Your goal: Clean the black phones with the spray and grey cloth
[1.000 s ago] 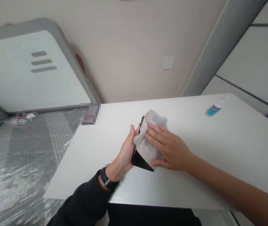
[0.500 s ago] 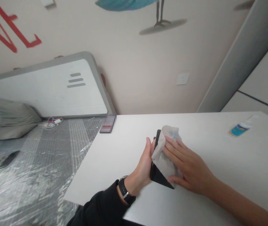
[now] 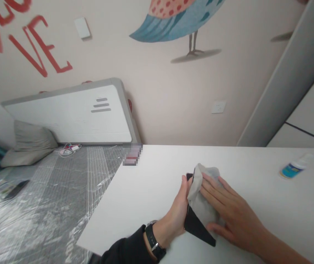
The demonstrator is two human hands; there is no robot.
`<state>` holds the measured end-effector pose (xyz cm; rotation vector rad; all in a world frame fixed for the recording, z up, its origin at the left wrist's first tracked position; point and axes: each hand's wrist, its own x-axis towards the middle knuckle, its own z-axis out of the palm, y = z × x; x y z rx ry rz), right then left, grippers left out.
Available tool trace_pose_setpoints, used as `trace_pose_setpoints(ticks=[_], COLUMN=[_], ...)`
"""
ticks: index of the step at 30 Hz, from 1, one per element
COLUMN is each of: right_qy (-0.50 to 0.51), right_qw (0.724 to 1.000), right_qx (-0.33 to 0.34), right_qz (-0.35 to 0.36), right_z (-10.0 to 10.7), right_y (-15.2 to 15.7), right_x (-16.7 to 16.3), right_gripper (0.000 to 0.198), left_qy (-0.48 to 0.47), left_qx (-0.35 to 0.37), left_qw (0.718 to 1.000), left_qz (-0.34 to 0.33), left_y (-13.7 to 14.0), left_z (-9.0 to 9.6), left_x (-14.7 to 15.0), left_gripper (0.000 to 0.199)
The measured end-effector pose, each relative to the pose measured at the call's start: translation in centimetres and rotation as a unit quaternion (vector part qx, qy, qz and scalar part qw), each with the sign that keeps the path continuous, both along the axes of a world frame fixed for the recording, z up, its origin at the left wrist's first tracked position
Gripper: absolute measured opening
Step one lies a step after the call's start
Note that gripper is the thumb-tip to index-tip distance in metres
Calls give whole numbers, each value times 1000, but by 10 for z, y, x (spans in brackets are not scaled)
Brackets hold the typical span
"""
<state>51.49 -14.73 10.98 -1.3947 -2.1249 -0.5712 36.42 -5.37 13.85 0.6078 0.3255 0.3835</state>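
Black and flat, a thin rectangular slab (image 3: 200, 228) sits over the smooth white counter (image 3: 145, 198), its left edge gripped by the closed fingers of the left hand (image 3: 175, 217). The right hand (image 3: 235, 218) lies opened out, fingers nearly straight, flat against a crumpled light-grey cloth (image 3: 201, 205) covering the slab.

The cloth (image 3: 199, 206) hides much of the black object (image 3: 198, 228) (painted bird (image 3: 173, 26) cropped above).
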Motion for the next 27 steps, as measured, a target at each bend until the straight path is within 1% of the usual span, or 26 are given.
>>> trace_pose_setpoints(ticks=[3, 4, 5, 7, 9, 11, 12, 14, 17, 18, 19, 20, 21, 24, 25, 26, 27], right_qy=[-17, -24, -27, -20, -5, 6, 14, 21, -9, -18, -22, -20, -10, 19, 25, 27, 20], right_qw=[995, 992, 991, 994, 998, 997, 997, 997, 992, 991, 991, 993, 996, 997, 997, 997, 998], right_qx=[-39, -53, -62, -66, -61, -71, -73, -79, -83, -77, -71, -64, -55, -61, -62, -61, -61], right_qz=[94, 114, 119, 80, 6, -36, -37, -1, 94, 112, 114, 99, 69, -35, -49, -44, -23], right_z=[-2, -3, -2, 0, 3, 4, 3, 1, -2, -2, -1, 0, 3, 9, 9, 9, 8], right_y=[-5, -5, -4, -1, 1, 0, -1, -5, -8, -8, -7, -6, -4, -2, -2, -3, -5], right_x=[-16, -18, -17, -8, 5, 11, 9, -3, -24, -25, -23, -18, -12, 3, 3, -1, -7], right_gripper=[84, 81, 78, 72, 70, 74, 78, 82, 75, 72, 70, 69, 69, 72, 74, 77, 78], left_qy=[52, 64, 71, 78, 79, 77, 78, 88, 109, 112, 111, 108, 101, 82, 82, 87, 98], left_qx=[-36, -43, -40, -16, 3, 5, 1, -17, -45, -49, -48, -44, -40, -33, -34, -35, -41], left_qw=[998, 997, 996, 996, 997, 997, 997, 996, 993, 992, 993, 993, 994, 996, 996, 996, 994], left_qz=[8, 13, 20, 34, 21, -2, -10, -14, 0, 6, 11, 14, 13, 7, 7, 8, 6], left_y=[7, 10, 12, 14, 12, 8, 7, 6, 9, 10, 11, 11, 10, 6, 5, 5, 5], left_z=[4, 6, 9, 14, 17, 17, 17, 16, 17, 18, 20, 22, 23, 27, 28, 28, 28], left_x=[-4, -6, -8, -10, -10, -8, -8, -7, -9, -9, -10, -10, -9, -7, -7, -7, -7], left_gripper=[78, 81, 80, 73, 65, 62, 62, 63, 69, 70, 70, 68, 65, 59, 59, 60, 61])
